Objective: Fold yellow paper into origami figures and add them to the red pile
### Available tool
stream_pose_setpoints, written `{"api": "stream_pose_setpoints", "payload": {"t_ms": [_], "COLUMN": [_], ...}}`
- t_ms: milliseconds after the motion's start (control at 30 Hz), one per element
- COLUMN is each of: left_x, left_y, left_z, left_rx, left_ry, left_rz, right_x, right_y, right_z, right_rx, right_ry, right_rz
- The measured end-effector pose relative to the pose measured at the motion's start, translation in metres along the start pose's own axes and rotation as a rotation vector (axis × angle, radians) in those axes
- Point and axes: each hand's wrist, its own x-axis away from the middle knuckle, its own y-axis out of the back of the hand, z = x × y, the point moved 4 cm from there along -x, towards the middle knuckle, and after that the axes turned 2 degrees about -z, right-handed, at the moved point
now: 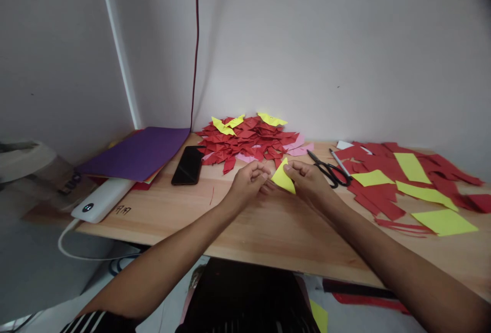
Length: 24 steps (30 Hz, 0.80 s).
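A folded piece of yellow paper [283,178], roughly triangular, is held above the middle of the wooden table. My right hand [307,177] pinches its right edge between thumb and fingers. On the other side, my left hand [251,179] has its fingers curled together close to the paper's left edge; whether they grip it I cannot tell. Behind the hands rises a heap of folded red paper pieces [245,141], with a few pink ones at its edge. Folded yellow pieces [226,126] lie on top of the heap.
Black scissors [326,169] and a pen [339,163] lie right of my hands. Beyond are red paper scraps [378,197] and yellow sheets [445,220]. To the left are a black phone [187,165], purple sheets [138,154] and a white power bank [102,201] with a cable.
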Motion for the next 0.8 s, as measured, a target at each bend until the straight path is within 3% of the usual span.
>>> {"api": "stream_pose_setpoints", "payload": {"t_ms": [300, 800], "left_x": [0.002, 0.001], "left_y": [-0.001, 0.000], "left_z": [-0.007, -0.005], "left_rx": [-0.100, -0.174], "left_ry": [-0.052, -0.055], "left_rz": [-0.019, -0.083], "right_x": [0.000, 0.010], "right_y": [0.001, -0.001], "right_z": [-0.001, 0.025], "right_rx": [-0.021, 0.360], "right_ry": [0.041, 0.302], "right_rz": [-0.039, -0.173]}}
